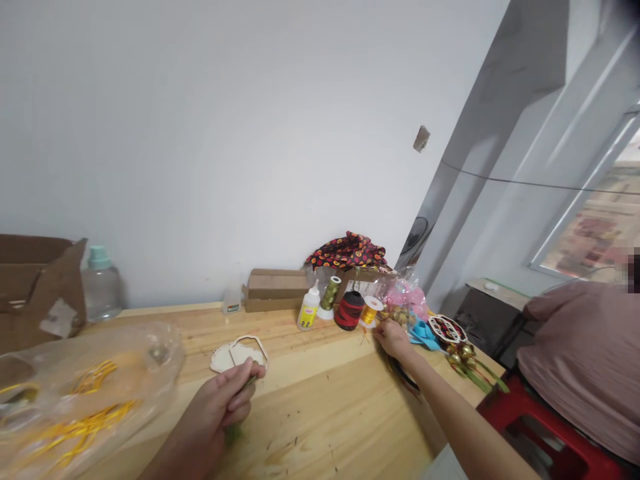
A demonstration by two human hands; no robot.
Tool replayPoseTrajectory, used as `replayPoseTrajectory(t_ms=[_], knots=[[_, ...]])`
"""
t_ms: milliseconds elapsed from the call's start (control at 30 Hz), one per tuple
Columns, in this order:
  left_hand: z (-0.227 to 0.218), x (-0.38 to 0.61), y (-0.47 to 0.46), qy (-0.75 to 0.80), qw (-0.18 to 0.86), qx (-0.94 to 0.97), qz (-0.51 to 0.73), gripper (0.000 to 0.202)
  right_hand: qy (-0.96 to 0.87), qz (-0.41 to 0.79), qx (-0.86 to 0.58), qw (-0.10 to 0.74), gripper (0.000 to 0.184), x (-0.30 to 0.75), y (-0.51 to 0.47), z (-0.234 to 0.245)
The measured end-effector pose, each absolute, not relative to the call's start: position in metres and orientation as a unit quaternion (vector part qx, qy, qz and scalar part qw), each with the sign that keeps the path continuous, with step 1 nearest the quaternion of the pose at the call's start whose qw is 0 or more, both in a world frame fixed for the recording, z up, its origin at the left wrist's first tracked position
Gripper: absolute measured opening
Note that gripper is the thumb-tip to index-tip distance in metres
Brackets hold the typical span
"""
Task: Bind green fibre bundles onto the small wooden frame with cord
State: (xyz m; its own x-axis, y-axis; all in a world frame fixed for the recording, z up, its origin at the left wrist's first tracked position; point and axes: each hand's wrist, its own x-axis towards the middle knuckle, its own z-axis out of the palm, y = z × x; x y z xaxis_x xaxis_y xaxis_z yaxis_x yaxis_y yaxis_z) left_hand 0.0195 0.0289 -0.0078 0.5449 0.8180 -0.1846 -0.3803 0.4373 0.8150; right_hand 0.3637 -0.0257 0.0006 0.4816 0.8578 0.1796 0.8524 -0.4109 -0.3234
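My left hand (pixel 233 393) is closed in a pinch on a thin green cord; a blurred green bit (pixel 233 435) shows below the palm. Just beyond those fingertips lies a pale cut-out frame (pixel 220 360) with a scalloped edge. Over on the right, my right hand (pixel 393 338) reaches down beside the yellow cord spool (pixel 371 311) and a clear bag of golden beads (pixel 399 316). Its fingers are curled together, and whatever they hold is hidden. A dark looped band (pixel 403 375) lies under the right wrist.
Behind stand a glue bottle (pixel 308 310), a green ribbon spool (pixel 331 293), a red-and-black thread spool (pixel 349 311) and a cardboard box (pixel 277 291). A plastic bag with yellow cords (pixel 100 427) covers the left. An ornament with bells (pixel 449 329) lies right, near a seated person (pixel 583 367).
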Motion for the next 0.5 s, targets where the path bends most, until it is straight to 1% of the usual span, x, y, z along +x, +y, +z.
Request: replayPoseTrajectory(t_ms=[100,200,233,367,500], knots=[[-0.010,0.021,0.030,0.288,0.797,0.390,0.360,0.041,-0.508,0.014,-0.826,0.245,0.023,0.361,-0.028,0.001],[-0.013,0.021,0.032,0.300,0.792,0.402,0.348,0.043,-0.507,0.034,-0.798,0.323,0.020,0.351,-0.035,0.004],[-0.013,0.020,0.032,0.304,0.790,0.404,0.346,0.043,-0.509,0.045,-0.785,0.351,0.020,0.347,-0.038,0.005],[-0.014,0.020,0.031,0.305,0.785,0.414,0.346,0.037,-0.518,0.108,-0.722,0.446,0.033,0.327,-0.048,0.014],[-0.015,0.017,0.031,0.286,0.790,0.421,0.342,0.031,-0.523,0.169,-0.672,0.497,0.034,0.303,-0.047,0.021]])
